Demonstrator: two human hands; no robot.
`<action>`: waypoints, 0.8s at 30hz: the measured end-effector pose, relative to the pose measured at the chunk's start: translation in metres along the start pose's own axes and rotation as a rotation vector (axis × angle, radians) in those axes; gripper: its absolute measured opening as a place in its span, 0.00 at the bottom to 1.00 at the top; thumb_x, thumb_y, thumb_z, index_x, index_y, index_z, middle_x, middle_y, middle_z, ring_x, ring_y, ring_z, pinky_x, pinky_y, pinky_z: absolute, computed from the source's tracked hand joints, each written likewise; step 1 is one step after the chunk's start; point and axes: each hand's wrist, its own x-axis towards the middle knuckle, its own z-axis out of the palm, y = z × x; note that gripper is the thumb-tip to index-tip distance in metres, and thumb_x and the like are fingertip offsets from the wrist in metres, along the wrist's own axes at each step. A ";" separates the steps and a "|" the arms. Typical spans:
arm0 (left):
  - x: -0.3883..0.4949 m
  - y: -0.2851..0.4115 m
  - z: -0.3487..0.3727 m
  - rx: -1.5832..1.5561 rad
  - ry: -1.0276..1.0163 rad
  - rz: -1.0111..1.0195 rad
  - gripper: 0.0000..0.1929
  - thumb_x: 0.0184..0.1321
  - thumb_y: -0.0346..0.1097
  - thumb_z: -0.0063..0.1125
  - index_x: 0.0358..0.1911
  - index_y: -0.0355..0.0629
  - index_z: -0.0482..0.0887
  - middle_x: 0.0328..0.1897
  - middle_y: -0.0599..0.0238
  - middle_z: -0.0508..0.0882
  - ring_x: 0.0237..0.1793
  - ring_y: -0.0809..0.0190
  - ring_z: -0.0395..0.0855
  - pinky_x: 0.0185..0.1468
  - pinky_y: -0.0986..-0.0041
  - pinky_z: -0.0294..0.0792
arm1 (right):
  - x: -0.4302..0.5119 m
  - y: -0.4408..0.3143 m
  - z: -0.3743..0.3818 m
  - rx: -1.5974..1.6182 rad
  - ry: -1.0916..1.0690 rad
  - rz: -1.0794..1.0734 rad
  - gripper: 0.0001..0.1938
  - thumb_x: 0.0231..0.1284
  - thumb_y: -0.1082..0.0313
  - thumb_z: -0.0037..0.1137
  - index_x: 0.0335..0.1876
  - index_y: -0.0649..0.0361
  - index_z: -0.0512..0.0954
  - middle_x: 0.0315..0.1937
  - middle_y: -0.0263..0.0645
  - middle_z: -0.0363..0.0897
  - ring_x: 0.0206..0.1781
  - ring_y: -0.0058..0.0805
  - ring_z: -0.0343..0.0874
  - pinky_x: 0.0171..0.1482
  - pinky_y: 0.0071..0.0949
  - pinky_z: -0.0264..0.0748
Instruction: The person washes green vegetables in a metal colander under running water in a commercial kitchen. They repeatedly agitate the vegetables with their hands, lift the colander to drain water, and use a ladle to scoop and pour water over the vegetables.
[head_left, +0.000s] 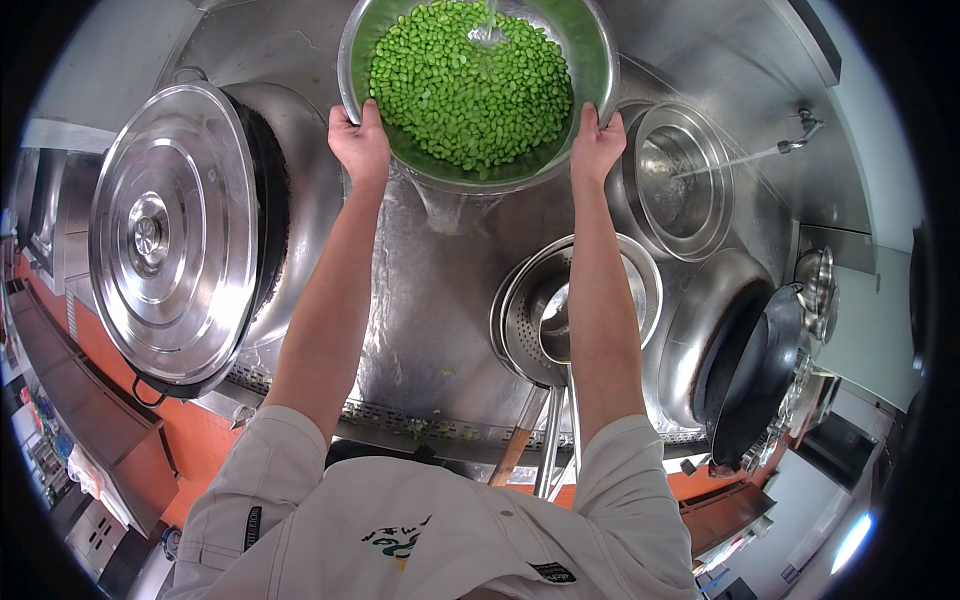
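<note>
My left hand (361, 142) grips the left rim of a large stainless steel bowl (480, 184), thumb over the edge. On the bowl's right rim my right hand (598, 146) has a similar grip. Shelled green beans (469, 97) fill much of the bowl, and a stream of water (491, 22) falls among them from the top of the view. Water also spills down below the bowl's near edge, onto the steel worktop (442, 300). My fingers under the rim are mostly hidden.
At left, a lidded wok (172, 240) sits on a steel ring. Strainers and ladles (517, 315) lie below my right forearm. Right of them are a basin (682, 187) under a running tap (802, 139) and a black wok (757, 375). A perforated drain strip (465, 435) runs along the near edge.
</note>
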 end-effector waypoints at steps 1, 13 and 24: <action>0.000 0.000 0.000 -0.006 -0.001 -0.001 0.12 0.61 0.30 0.64 0.25 0.40 0.72 0.19 0.74 0.73 0.22 0.75 0.65 0.27 0.75 0.63 | 0.000 0.000 0.000 0.003 0.002 -0.003 0.11 0.65 0.68 0.60 0.29 0.64 0.74 0.20 0.28 0.71 0.24 0.15 0.65 0.28 0.23 0.64; 0.000 -0.004 0.001 -0.037 -0.001 -0.001 0.12 0.62 0.29 0.63 0.25 0.40 0.72 0.20 0.76 0.71 0.24 0.76 0.64 0.28 0.77 0.63 | -0.001 -0.005 0.000 -0.014 0.000 0.014 0.11 0.64 0.69 0.60 0.28 0.64 0.73 0.21 0.28 0.71 0.25 0.15 0.66 0.28 0.23 0.65; -0.001 0.000 0.000 -0.031 0.005 0.017 0.11 0.61 0.29 0.63 0.26 0.39 0.73 0.20 0.74 0.73 0.24 0.75 0.66 0.29 0.76 0.65 | -0.001 -0.009 -0.002 -0.075 -0.014 0.001 0.12 0.64 0.67 0.61 0.28 0.65 0.73 0.20 0.32 0.72 0.25 0.18 0.67 0.30 0.26 0.67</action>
